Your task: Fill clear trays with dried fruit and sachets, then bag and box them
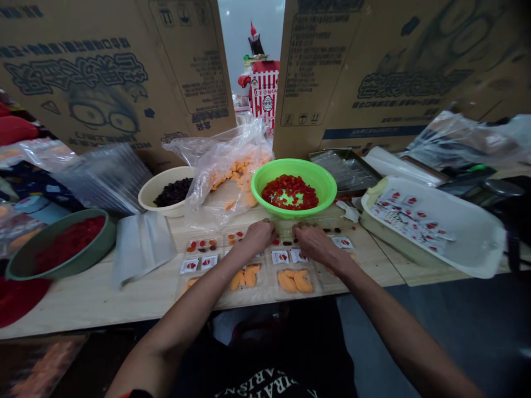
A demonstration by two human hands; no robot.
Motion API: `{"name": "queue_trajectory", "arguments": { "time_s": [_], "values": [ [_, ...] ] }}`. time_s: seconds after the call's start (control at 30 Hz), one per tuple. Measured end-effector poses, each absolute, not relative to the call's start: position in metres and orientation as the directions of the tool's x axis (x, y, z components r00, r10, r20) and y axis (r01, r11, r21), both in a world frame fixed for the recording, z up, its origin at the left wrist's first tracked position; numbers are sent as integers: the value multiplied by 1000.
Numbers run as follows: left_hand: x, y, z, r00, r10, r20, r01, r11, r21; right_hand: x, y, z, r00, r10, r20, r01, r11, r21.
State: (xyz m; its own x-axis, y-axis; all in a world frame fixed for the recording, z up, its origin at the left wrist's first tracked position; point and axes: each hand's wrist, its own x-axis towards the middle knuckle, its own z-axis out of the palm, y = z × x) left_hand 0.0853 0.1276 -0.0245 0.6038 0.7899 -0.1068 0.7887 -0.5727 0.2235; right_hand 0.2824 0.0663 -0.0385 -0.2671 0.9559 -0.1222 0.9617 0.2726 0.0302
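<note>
My left hand (260, 234) is over the row of clear compartment trays, its fingers pinched together just in front of the green bowl (327, 194) of red dried fruit pieces (286, 190). Close by, my right hand (311, 239) reaches in with its fingers curled and pressed together. Whatever either hand pinches is too small or hidden to make out. Beneath the hands, a clear tray (271, 290) contains orange slices (293, 281), white sachets (280, 256) and small red and dark pieces. Similar trays lie to both sides, partly covered by my hands and forearms.
Behind the trays stand a cream bowl (146, 194) of dark dried fruit and a plastic bag (253, 145) of orange pieces. A white bin (477, 243) of sachets is at right, a grey-green bowl (62, 268) at left. Cardboard boxes (186, 72) wall the back.
</note>
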Motion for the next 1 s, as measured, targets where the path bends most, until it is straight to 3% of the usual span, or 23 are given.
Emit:
{"name": "queue_trajectory", "arguments": {
  "time_s": [0.1,0.2,0.37,0.57,0.63,0.73,0.8,1.0],
  "values": [
    [94,128,-27,578,815,-52,780,-532,330,289,67,-40,-243,966,-84,968,236,-84],
    [107,127,-34,625,780,17,690,-563,455,293,65,-42,-158,986,-55,982,150,-115],
    [119,126,-49,696,718,-4,656,-634,411,296,53,-39,-172,982,-73,977,161,-138],
    [111,129,-49,588,801,111,683,-565,463,321,102,13,-65,977,205,938,130,-320],
    [110,128,-47,573,808,134,687,-563,460,320,137,28,-94,990,102,951,120,-286],
    [109,120,-45,721,685,107,609,-699,376,301,185,30,-216,930,-297,966,159,-204],
    [105,112,-44,826,560,67,515,-798,314,285,206,22,-260,858,-444,962,188,-199],
    [110,99,-37,869,493,41,477,-858,190,281,224,3,-191,851,-490,981,155,-113]
  ]
}}
